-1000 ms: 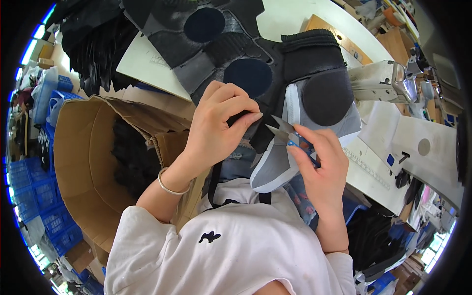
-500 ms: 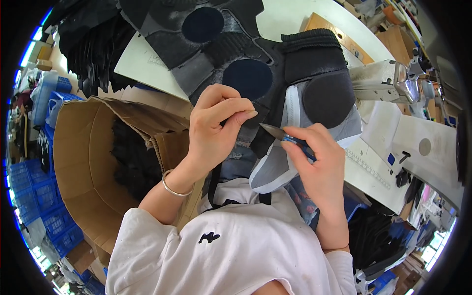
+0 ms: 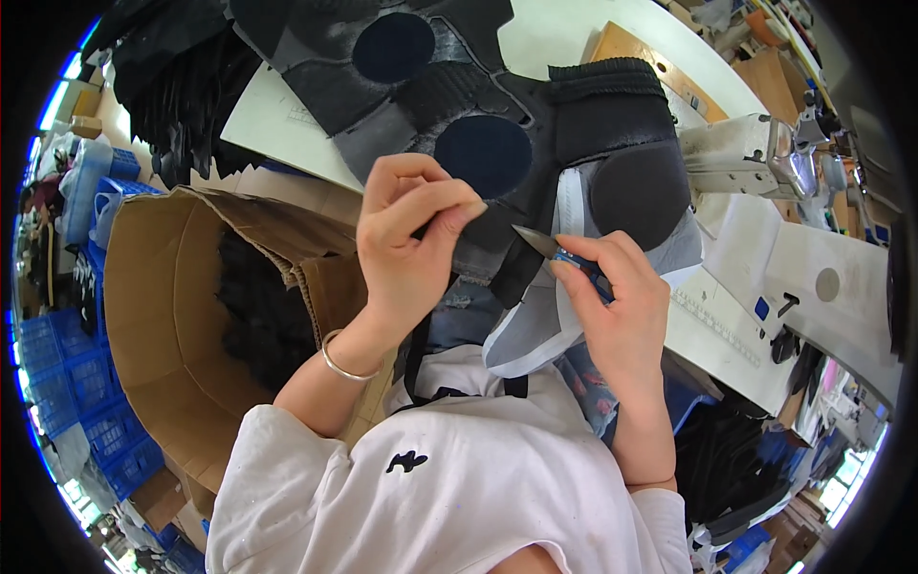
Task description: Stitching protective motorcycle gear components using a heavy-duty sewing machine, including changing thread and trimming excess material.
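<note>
The left hand (image 3: 406, 249) pinched the edge of a black padded fabric piece (image 3: 535, 182), held up before the chest. The right hand (image 3: 617, 306) gripped small blue-handled snips (image 3: 555, 251), blades at that edge. Keeping the fabric taut and cutting close looked wise. Beyond lay a white table (image 3: 287, 124), a sewing machine (image 3: 746, 158) and a cardboard box (image 3: 163, 316).

Open brown cardboard box (image 3: 182, 325) at left, beside blue crates (image 3: 67, 383).

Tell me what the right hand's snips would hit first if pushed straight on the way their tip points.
The right hand aims the snips up-left; first in line is the black fabric edge pinched by the left hand, though depth is unclear.
</note>
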The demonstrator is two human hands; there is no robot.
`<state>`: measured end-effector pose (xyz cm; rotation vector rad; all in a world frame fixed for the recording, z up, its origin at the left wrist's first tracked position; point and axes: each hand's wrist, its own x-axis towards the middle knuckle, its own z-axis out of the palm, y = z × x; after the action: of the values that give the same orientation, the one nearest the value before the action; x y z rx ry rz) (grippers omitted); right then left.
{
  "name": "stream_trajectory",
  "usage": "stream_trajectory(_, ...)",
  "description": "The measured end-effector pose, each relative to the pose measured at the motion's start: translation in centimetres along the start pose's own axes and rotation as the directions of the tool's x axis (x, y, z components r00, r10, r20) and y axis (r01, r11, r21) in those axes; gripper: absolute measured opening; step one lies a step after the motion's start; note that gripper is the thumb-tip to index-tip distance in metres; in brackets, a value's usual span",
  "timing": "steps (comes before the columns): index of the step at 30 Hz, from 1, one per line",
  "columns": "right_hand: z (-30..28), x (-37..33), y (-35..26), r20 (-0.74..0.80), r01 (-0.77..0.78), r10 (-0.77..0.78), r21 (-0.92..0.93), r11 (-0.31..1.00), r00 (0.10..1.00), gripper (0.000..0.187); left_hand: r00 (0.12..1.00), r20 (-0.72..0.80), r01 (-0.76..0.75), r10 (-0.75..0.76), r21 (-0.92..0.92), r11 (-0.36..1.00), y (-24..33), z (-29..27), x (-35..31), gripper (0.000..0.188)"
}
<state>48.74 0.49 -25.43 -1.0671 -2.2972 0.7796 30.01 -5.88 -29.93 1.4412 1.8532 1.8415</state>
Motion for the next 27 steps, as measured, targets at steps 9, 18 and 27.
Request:
stream_trajectory(9,-5.7,-4.0,3.6,-0.230,-0.129,0.168,0.176,0.976,0.959,0.032,0.880,0.390,-0.356,0.270,0.168,0.919,0.1,-3.1,0.7,0.021)
stream_trajectory(18,-9.1,-8.9,15.2,-0.495,-0.473,0.287,-0.304,0.827,0.820,0.027,0.693,0.717,-0.513,0.072,0.421,0.748,3.0,-3.1,0.7,0.064)
stream_trajectory(27,-3.5,-9.2,11.2,-0.296,-0.116,-0.036,-0.481,0.869,0.955,0.050,0.622,0.781,-0.578,0.049,0.416,0.703,2.3,-3.3,0.3,0.067)
